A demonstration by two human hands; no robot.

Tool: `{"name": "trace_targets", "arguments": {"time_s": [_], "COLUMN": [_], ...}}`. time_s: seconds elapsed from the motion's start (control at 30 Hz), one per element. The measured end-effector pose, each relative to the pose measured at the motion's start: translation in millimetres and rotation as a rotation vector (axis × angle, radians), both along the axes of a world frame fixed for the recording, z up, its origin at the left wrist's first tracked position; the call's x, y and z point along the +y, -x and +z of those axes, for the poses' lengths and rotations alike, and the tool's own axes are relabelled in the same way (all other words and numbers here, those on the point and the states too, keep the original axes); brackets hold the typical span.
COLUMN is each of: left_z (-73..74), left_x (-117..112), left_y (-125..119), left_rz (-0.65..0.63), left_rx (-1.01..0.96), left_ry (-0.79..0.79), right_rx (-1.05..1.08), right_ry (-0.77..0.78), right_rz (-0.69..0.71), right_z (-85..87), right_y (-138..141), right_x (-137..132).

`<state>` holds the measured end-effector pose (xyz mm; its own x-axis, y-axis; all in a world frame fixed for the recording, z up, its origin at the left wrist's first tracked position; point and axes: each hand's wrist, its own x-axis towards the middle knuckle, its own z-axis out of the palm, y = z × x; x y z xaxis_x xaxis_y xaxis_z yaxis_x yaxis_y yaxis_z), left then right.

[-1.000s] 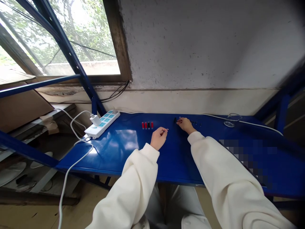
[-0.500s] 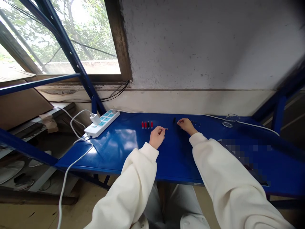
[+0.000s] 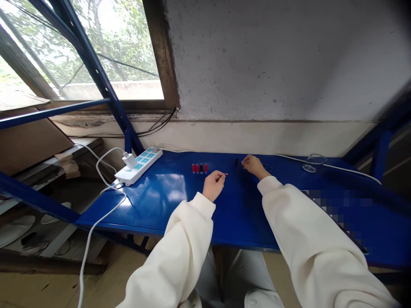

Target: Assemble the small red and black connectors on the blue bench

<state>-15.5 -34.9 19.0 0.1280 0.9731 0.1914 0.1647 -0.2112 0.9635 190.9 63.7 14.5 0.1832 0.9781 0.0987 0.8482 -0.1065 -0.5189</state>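
My left hand (image 3: pixel 213 183) rests on the blue bench top (image 3: pixel 167 192), fingers pinched on a thin pin-like part (image 3: pixel 224 174) that sticks out to the right. My right hand (image 3: pixel 253 165) lies farther back with its fingers curled around a small piece I cannot make out, next to a small black part (image 3: pixel 236 161). A short row of red and black plugs (image 3: pixel 199 168) stands upright to the left of my left hand. Several tiny dark parts (image 3: pixel 268 167) lie just right of my right hand.
A white power strip (image 3: pixel 138 165) with a plugged charger and white cable (image 3: pixel 96 218) lies at the bench's left end. A small glass dish (image 3: pixel 312 162) stands at the back right. Behind the bench runs a wall and a window (image 3: pixel 96 47); blue frame bars cross at the left.
My right hand has shifted slightly to the right, away from the black part. My left hand has stayed in place, still pinching the pin.
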Motion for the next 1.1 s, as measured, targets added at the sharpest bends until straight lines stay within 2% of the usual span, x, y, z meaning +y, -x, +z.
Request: {"name": "trace_targets", "arguments": {"time_s": [0.37, 0.57, 0.9, 1.1], "left_z": [0.8, 3.3, 3.1, 2.5], "left_x": [0, -2, -2, -2], "left_y": [-1, -1, -1, -1], "left_rz": [-0.003, -0.006, -0.001, 0.005], "left_rx": [0.060, 0.057, 0.093, 0.107], "left_ry": [-0.021, -0.021, -0.034, -0.045], "right_rx": [-0.057, -0.048, 0.002, 0.007], "right_ry": [0.239, 0.225, 0.105, 0.089], "right_rz": [0.112, 0.143, 0.133, 0.150], "right_z": [16.6, 14.1, -5.2, -10.9], "right_y": [7, 5, -2, -5], "right_x": [10, 15, 17, 20]}}
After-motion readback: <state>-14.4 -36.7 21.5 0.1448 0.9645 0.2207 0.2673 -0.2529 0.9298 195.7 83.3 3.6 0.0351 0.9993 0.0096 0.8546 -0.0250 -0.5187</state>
